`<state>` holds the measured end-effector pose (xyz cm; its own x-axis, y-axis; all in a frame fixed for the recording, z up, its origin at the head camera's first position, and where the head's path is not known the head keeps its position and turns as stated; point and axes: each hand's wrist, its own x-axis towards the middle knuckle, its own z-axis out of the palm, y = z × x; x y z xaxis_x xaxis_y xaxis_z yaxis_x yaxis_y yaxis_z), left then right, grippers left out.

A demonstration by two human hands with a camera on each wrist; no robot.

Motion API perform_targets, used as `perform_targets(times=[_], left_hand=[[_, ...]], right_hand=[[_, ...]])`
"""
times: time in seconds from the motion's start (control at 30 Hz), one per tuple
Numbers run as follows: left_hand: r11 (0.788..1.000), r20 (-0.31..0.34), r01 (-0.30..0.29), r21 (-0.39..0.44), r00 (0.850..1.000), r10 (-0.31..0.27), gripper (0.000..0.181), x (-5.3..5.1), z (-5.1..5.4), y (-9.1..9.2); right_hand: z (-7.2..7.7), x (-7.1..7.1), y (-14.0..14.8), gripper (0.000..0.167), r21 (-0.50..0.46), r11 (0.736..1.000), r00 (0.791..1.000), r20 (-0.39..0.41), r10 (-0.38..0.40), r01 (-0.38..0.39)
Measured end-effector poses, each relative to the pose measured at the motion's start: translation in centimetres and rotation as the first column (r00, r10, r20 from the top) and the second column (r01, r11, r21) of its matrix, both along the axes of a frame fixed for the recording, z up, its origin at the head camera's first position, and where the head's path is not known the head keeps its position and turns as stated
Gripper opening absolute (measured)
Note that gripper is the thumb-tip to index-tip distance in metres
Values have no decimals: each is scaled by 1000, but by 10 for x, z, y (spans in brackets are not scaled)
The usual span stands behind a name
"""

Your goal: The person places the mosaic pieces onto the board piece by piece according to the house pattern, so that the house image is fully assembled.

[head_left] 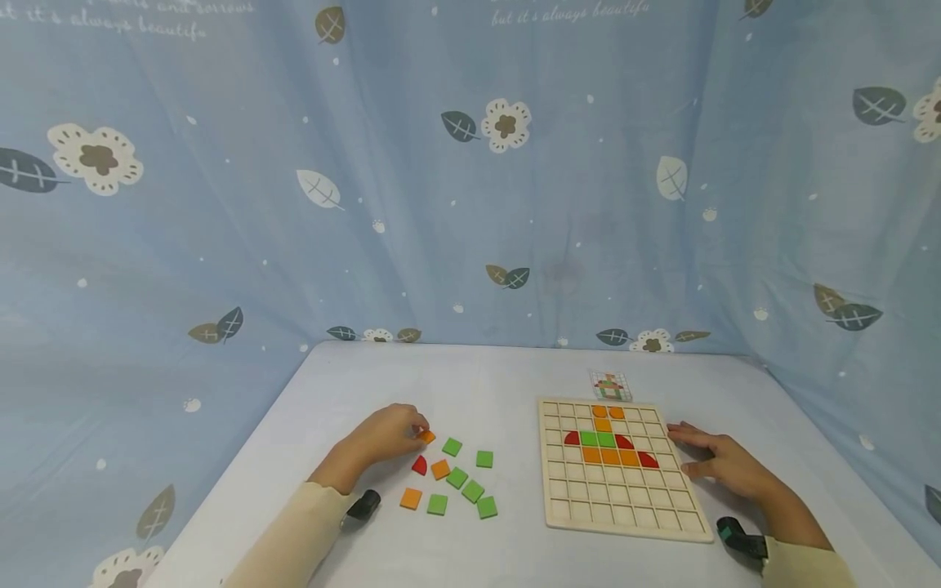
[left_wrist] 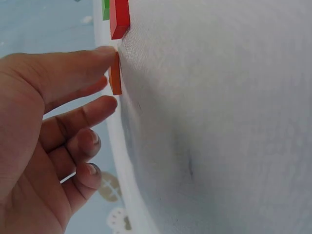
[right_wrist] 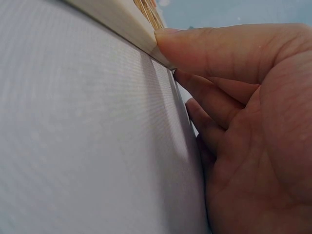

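At the left, my left hand (head_left: 390,433) pinches an orange tile (head_left: 426,437) between thumb and fingertips, at the table surface. The left wrist view shows the thumb on this orange tile (left_wrist: 115,75), the lower fingers loosely bent, and a red piece (left_wrist: 119,19) just beyond. My right hand (head_left: 724,465) rests at the right edge of a wooden grid board (head_left: 617,514), its thumb touching the board's side (right_wrist: 141,36) in the right wrist view. Orange, green and red pieces fill several cells in the board's upper half, including a green square (head_left: 606,439).
Loose tiles lie between the left hand and the board: several green squares (head_left: 473,490), orange squares (head_left: 411,498) and a red quarter-round piece (head_left: 419,465). Behind the board lies a small pattern card (head_left: 611,385). A blue printed curtain (head_left: 412,204) hangs around the white table (head_left: 470,376).
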<state>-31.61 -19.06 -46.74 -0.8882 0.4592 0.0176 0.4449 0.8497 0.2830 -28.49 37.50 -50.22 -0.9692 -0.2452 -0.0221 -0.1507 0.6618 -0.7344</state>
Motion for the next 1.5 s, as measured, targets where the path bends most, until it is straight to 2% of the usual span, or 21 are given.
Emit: perform_targets(times=[0.2, 0.37, 0.47, 0.77, 0.87, 1.1, 1.33, 1.5], left_hand=[[1000, 21, 1, 8, 1000, -1, 20, -4, 0, -1], [999, 53, -39, 0, 998, 39, 32, -5, 2, 4], [999, 64, -50, -13, 997, 51, 36, -6, 4, 8], [998, 83, -60, -34, 995, 62, 31, -11, 18, 15], [999, 65, -45, -28, 997, 46, 29, -14, 21, 18], [999, 18, 43, -10, 999, -43, 23, -20, 18, 25], [997, 38, 76, 1, 996, -76, 24, -20, 15, 44], [991, 9, 130, -19, 992, -130, 25, -21, 15, 60]], right_hand=[[0, 1, 0, 70, -4, 1000, 1000, 4, -7, 7], [0, 0, -1, 69, 8, 1000, 1000, 0, -7, 7], [1, -3, -2, 68, 17, 1000, 1000, -5, -5, 5], [5, -3, -5, 67, -8, 1000, 1000, -8, -9, 9], [6, -2, -4, 67, -12, 1000, 1000, -10, -12, 12], [5, -1, -4, 66, -23, 1000, 1000, -23, -8, 8], [0, -1, -1, 66, -54, 999, 1000, 2, 5, -5], [-3, 0, -1, 66, -39, 999, 1000, 3, -6, 6]])
